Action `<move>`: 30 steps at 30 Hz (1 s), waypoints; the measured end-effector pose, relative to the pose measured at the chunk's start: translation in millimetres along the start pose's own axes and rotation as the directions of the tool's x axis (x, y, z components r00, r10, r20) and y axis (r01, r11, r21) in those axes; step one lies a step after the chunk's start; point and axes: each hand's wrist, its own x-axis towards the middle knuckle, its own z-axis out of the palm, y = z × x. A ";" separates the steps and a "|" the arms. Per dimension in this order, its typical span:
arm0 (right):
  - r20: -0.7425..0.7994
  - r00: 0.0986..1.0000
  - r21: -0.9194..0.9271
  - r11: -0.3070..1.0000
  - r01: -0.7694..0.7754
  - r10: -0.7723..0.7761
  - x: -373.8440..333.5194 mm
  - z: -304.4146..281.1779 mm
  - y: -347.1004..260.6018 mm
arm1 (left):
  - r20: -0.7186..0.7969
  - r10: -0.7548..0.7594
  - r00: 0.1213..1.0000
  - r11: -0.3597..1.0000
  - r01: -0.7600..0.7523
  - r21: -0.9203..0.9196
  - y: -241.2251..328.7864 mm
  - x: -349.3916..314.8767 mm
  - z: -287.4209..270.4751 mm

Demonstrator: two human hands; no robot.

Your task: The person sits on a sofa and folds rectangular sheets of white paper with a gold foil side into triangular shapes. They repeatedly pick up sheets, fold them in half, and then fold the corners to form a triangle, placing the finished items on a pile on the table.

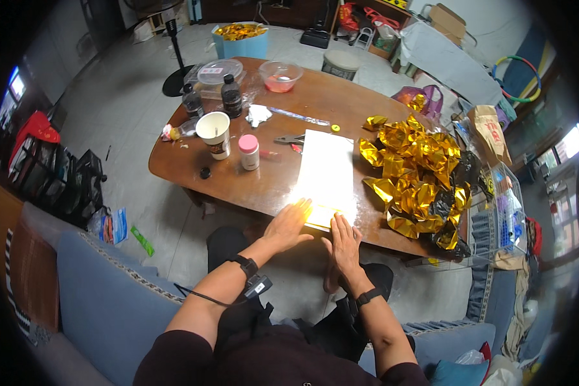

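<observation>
A white sheet or board (326, 161) lies lengthwise on the brown wooden table. At its near end, by the table's front edge, is a bright yellow-gold piece (319, 217), probably gold foil paper, washed out by glare. My left hand (288, 223) rests on the piece's left side, fingers stretched out flat. From the other side my right hand (345, 242) touches its near right corner, fingers extended and thumb apart. Neither hand is closed around anything. To the right lies a heap of crumpled or folded gold foil shapes (418, 167), partly on black plastic.
Pliers (291, 139) lie left of the board. Further left stand a pink-capped white bottle (249, 152), a paper cup (215, 135) and dark bottles (231, 96). A clear bowl (280, 76) sits at the far end. Beyond is a blue bin (239, 45) holding gold foil pieces.
</observation>
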 end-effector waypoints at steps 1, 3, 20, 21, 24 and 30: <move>-0.019 1.000 0.006 1.000 0.014 -0.014 3.0 5.2 6.5 | -0.025 0.010 1.000 0.999 -0.010 -0.035 -1.0 -0.6 -0.8; -0.097 0.992 -0.033 0.997 0.075 -0.078 18.4 7.5 13.2 | -0.092 0.031 0.995 0.999 -0.027 0.046 -1.2 3.5 4.0; 0.117 0.983 0.157 0.980 0.126 -0.145 62.9 -19.7 45.0 | -0.158 0.051 0.986 0.996 -0.062 -0.063 -37.8 39.5 2.7; 0.081 0.989 0.245 0.965 0.098 -0.121 65.3 -14.3 53.2 | -0.162 0.003 0.987 0.992 -0.023 -0.126 -44.2 43.7 6.0; 0.108 0.992 0.406 0.909 -0.099 0.060 74.1 -11.4 59.6 | -0.074 -0.222 0.972 0.917 0.183 -0.354 -55.5 56.3 7.0; 0.183 0.913 0.491 0.771 -0.406 0.364 89.2 -24.8 48.9 | 0.065 -0.564 0.824 0.761 0.548 -0.347 -40.4 75.2 -11.1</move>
